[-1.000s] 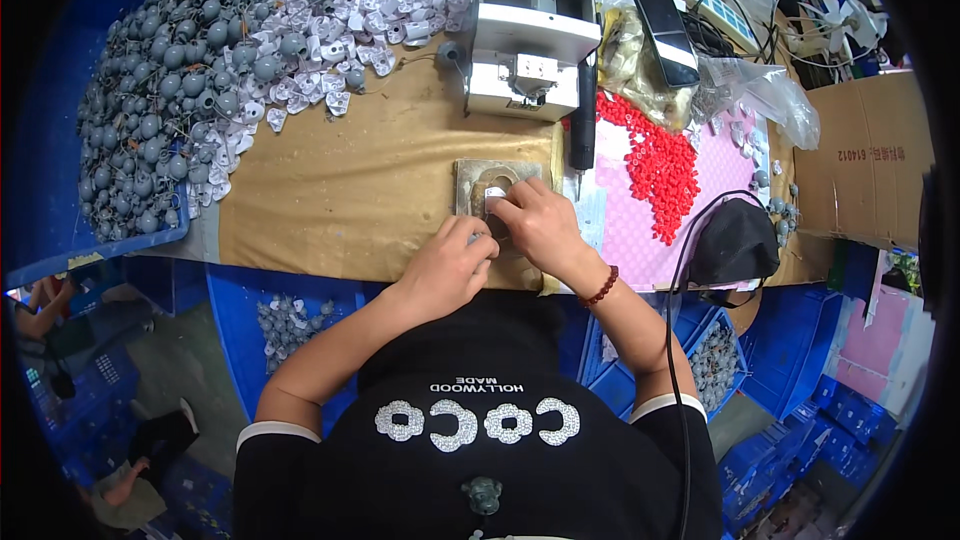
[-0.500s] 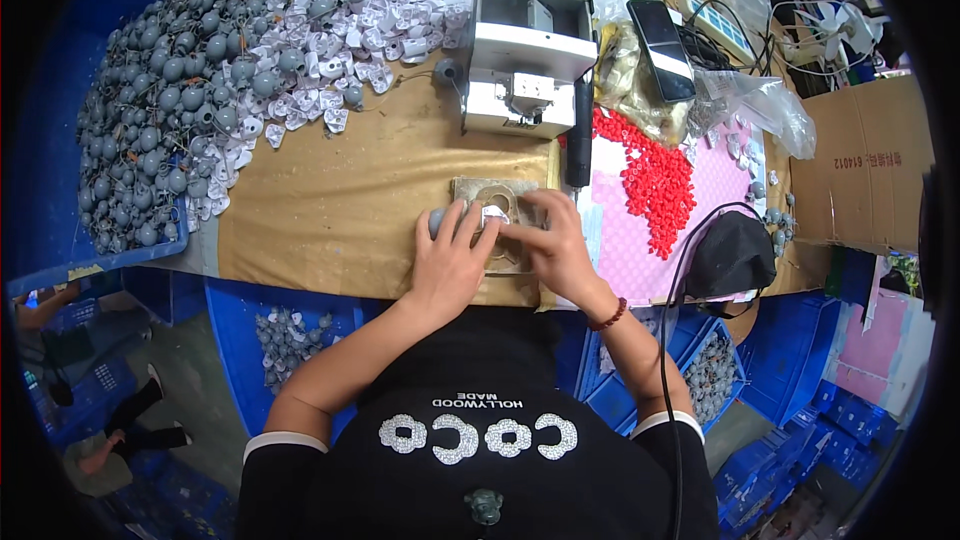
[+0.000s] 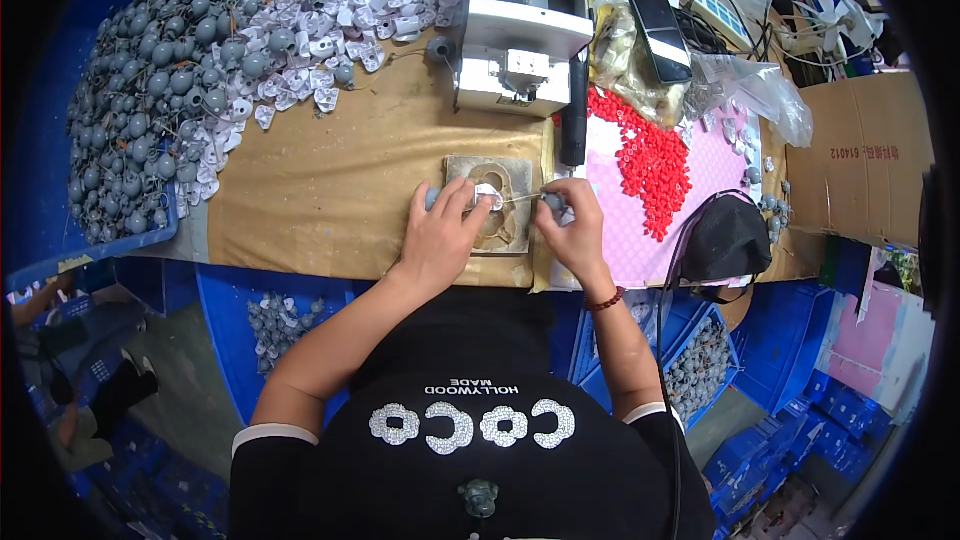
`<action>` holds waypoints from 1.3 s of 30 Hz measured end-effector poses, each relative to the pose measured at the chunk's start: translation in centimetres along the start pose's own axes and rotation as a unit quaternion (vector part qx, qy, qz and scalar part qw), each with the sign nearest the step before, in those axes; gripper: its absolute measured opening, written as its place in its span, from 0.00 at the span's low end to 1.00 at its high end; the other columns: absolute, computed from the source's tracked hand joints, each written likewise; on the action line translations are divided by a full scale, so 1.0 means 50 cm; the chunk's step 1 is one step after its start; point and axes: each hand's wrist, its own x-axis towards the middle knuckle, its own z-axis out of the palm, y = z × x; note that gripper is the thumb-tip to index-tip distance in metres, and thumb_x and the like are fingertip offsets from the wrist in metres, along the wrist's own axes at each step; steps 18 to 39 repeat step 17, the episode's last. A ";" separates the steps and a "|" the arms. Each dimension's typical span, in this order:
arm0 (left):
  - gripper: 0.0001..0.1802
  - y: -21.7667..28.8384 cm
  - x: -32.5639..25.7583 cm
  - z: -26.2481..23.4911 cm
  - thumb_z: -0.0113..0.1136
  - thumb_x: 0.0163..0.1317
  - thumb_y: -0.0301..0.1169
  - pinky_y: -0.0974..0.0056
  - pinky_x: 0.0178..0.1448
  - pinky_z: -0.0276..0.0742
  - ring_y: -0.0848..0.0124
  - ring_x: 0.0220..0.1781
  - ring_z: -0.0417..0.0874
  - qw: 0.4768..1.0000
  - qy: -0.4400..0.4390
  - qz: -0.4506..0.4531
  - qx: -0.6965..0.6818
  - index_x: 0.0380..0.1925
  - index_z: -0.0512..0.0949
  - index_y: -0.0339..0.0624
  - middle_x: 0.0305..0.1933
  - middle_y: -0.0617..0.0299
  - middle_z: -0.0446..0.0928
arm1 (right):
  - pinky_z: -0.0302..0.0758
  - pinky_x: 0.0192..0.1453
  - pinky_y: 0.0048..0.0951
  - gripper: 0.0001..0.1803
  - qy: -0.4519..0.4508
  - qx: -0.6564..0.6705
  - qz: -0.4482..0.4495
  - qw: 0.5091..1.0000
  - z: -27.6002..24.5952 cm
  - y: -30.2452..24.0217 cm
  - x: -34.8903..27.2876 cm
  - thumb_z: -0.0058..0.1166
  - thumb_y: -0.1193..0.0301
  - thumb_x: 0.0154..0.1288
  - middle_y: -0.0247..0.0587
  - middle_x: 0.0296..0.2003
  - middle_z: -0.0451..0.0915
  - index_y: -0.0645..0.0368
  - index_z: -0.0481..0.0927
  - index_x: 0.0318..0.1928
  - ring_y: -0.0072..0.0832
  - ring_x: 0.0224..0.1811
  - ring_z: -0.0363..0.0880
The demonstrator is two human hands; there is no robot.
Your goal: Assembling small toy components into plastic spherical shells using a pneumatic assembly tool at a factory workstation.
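Over a square metal fixture plate (image 3: pixel 515 168) with a rounded recess, my left hand (image 3: pixel 437 240) has its fingers curled on a small white plastic piece (image 3: pixel 488 196). A round grey bulb-like part (image 3: pixel 432 198) shows beside those same fingers, partly covered by them. My right hand (image 3: pixel 577 230) is closed to the right of the plate, pinching another round grey part (image 3: pixel 553 202). Between it and the white piece runs a thin taut cord (image 3: pixel 524 198). The fingertips hide part of the white piece and how the cord joins it.
Grey round parts (image 3: pixel 160 80) and white plastic pieces (image 3: pixel 330 15) are heaped at the far left. Beyond the plate stands a white machine (image 3: pixel 515 85). Red caps (image 3: pixel 655 175), a phone (image 3: pixel 657 30) and a black cloth item (image 3: pixel 725 242) lie to the right. Blue bins (image 3: pixel 230 325) sit below.
My right hand has drawn away to the right from the white piece, and the cord now stretches between. My left hand stays at the plate. The whole view has shifted slightly.
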 end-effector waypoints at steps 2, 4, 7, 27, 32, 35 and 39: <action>0.26 -0.001 -0.001 0.000 0.63 0.55 0.22 0.37 0.71 0.61 0.57 0.70 0.73 1.000 0.002 0.000 -0.004 0.57 0.80 0.45 0.60 0.53 0.75 | 0.75 0.29 0.25 0.11 -0.039 0.270 0.231 0.934 -0.004 -0.003 0.006 0.64 0.77 0.63 0.39 0.42 0.82 0.62 0.78 0.45 0.24 0.30 0.80; 0.26 0.000 -0.003 0.002 0.63 0.54 0.22 0.37 0.71 0.61 0.57 0.70 0.73 1.000 0.002 -0.003 -0.004 0.57 0.80 0.46 0.60 0.54 0.75 | 0.72 0.27 0.19 0.13 -0.070 0.432 0.254 0.863 -0.012 -0.004 0.025 0.61 0.79 0.67 0.41 0.45 0.82 0.63 0.77 0.51 0.17 0.28 0.77; 0.26 -0.003 -0.005 0.007 0.64 0.55 0.22 0.37 0.71 0.61 0.57 0.70 0.73 1.000 0.002 -0.009 -0.009 0.56 0.80 0.47 0.60 0.54 0.75 | 0.73 0.27 0.18 0.17 -0.060 0.554 0.227 0.798 -0.003 -0.041 0.044 0.58 0.82 0.68 0.50 0.49 0.82 0.63 0.77 0.56 0.20 0.29 0.77; 0.25 -0.021 -0.005 0.002 0.66 0.54 0.24 0.38 0.72 0.61 0.57 0.71 0.73 0.999 0.007 0.012 -0.049 0.55 0.81 0.48 0.62 0.54 0.76 | 0.80 0.32 0.19 0.21 -0.182 0.205 0.126 0.953 0.038 -0.026 0.068 0.65 0.76 0.68 0.46 0.41 0.88 0.67 0.77 0.59 0.25 0.30 0.84; 0.25 -0.021 -0.005 0.002 0.66 0.54 0.24 0.38 0.72 0.61 0.57 0.71 0.73 0.999 0.007 0.012 -0.049 0.55 0.81 0.48 0.62 0.54 0.76 | 0.80 0.32 0.19 0.21 -0.182 0.205 0.126 0.953 0.038 -0.026 0.068 0.65 0.76 0.68 0.46 0.41 0.88 0.67 0.77 0.59 0.25 0.30 0.84; 0.25 -0.021 -0.005 0.002 0.66 0.54 0.24 0.38 0.72 0.61 0.57 0.71 0.73 0.999 0.007 0.012 -0.049 0.55 0.81 0.48 0.62 0.54 0.76 | 0.80 0.32 0.19 0.21 -0.182 0.205 0.126 0.953 0.038 -0.026 0.068 0.65 0.76 0.68 0.46 0.41 0.88 0.67 0.77 0.59 0.25 0.30 0.84; 0.25 -0.021 -0.005 0.002 0.66 0.54 0.24 0.38 0.72 0.61 0.57 0.71 0.73 0.999 0.007 0.012 -0.049 0.55 0.81 0.48 0.62 0.54 0.76 | 0.80 0.32 0.19 0.21 -0.182 0.205 0.126 0.953 0.038 -0.026 0.068 0.65 0.76 0.68 0.46 0.41 0.88 0.67 0.77 0.59 0.25 0.30 0.84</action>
